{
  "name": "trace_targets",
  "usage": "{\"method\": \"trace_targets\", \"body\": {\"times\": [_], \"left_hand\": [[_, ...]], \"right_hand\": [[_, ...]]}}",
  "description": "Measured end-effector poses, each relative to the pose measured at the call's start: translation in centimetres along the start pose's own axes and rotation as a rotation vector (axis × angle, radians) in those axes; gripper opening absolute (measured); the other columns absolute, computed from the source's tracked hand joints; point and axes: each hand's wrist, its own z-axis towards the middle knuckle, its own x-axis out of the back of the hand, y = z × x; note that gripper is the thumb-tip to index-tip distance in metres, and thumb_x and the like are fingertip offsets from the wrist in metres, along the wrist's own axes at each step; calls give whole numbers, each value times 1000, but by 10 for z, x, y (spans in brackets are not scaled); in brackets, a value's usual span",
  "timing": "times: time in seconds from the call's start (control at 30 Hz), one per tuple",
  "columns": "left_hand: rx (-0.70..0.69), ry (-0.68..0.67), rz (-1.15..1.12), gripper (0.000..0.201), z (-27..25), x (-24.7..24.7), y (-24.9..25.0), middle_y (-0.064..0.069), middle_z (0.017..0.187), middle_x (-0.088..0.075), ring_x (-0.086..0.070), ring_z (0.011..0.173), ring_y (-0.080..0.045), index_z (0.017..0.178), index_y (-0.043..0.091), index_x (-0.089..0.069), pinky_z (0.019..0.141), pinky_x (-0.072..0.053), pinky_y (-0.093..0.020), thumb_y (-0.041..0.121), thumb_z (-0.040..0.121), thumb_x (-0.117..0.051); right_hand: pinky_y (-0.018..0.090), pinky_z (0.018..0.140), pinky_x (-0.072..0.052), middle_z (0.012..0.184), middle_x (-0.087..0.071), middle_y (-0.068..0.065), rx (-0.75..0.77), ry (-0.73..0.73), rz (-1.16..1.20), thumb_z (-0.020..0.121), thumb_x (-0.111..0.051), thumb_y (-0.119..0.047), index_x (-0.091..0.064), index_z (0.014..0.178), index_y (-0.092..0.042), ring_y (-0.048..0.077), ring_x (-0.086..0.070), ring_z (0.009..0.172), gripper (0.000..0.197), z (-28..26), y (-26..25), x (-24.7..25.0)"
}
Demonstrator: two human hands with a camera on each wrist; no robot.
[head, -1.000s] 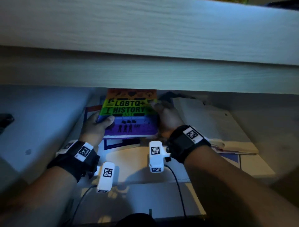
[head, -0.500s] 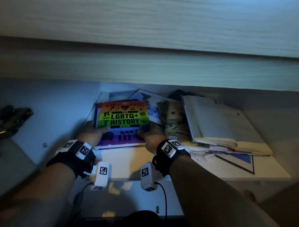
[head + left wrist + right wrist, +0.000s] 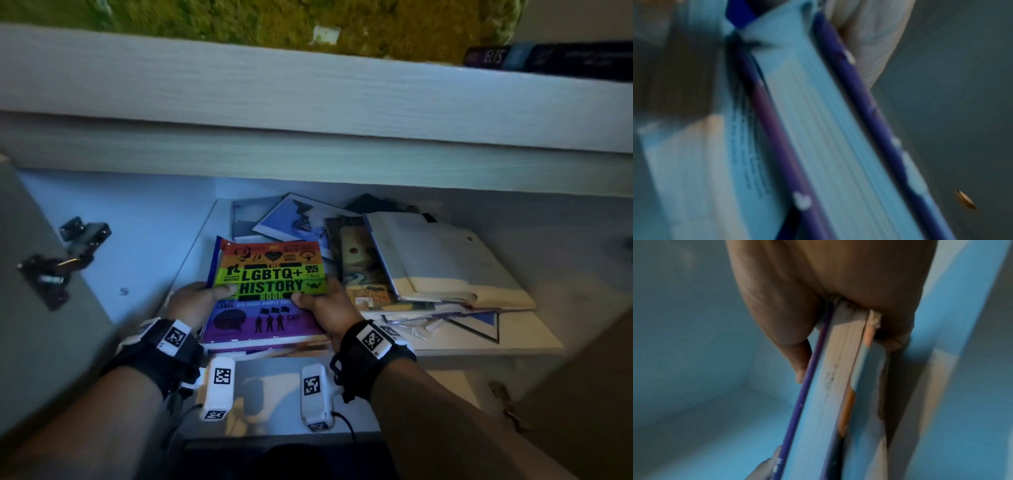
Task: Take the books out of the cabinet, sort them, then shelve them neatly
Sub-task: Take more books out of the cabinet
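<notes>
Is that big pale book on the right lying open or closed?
Open: the pale book lies face up atop the pile, its blank pages spread.

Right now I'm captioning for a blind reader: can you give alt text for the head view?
Two hands, left hand and right hand, grip a rainbow-striped book by its sides at the front of a cabinet shelf. To its right, more books lie in a loose heap, topped by an open book.
</notes>
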Motion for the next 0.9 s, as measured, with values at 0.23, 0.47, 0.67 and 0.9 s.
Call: {"method": "trace_targets", "body": {"times": [0.23, 0.47, 0.67, 0.9], "left_hand": [[218, -201, -131, 36, -107, -2, 36, -14, 91, -75, -73, 80, -32, 119, 5, -66, 86, -55, -47, 23, 89, -70], [324, -229, -97, 73, -223, -1, 104, -18, 111, -73, -71, 97, -41, 121, 18, -66, 89, -55, -53, 51, 60, -90], [213, -140, -84, 40, -359, -3, 219, -3, 103, -63, -58, 88, -17, 119, 16, -54, 74, -42, -33, 22, 86, -76], [19, -218, -73, 34, -450, -3, 313, -7, 84, -78, -70, 86, -33, 98, 8, -65, 88, -52, -49, 21, 75, -86]], "right_hand": [[54, 88, -61, 123, -69, 28, -126, -35, 303, 88, -62, 17, -55, 131, -4, 42, -71, 106, 48, -114, -49, 17], [53, 93, -60, 120, -74, 11, -252, 23, 194, 91, -70, 3, -47, 139, -23, 33, -72, 109, 59, -231, -165, 61], [43, 82, -63, 117, -76, 9, -242, -40, 234, 90, -70, 5, -51, 136, -24, 30, -74, 105, 58, -329, -290, 97], [41, 82, -62, 113, -76, 14, -111, -22, 161, 88, -73, 4, -57, 130, -17, 32, -75, 102, 50, -394, -391, 135]]}}
